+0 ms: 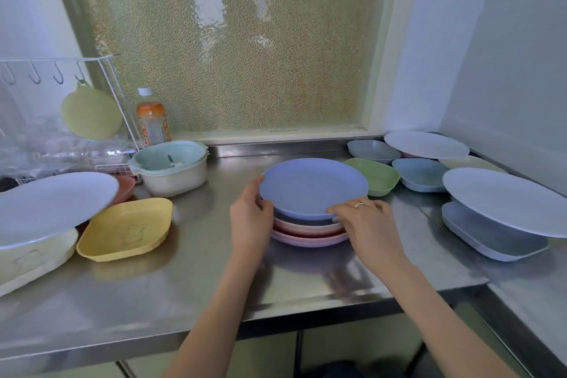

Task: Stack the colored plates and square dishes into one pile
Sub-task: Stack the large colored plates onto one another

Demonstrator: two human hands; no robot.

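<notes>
Both hands' curled fingers (260, 193) on blue plate (313, 186) rim.

You are at a kitchen: steel counter (184, 301), wire dish rack (101, 120), drink bottle (152, 120), frosted window (227, 40).

Matt, seemingly plastic blue plate (313, 186); glossy steel counter (190, 294).

Steel counter (214, 294) bears a plate pile (310, 232), square dishes (125, 230) and bowls (171, 169).
</notes>
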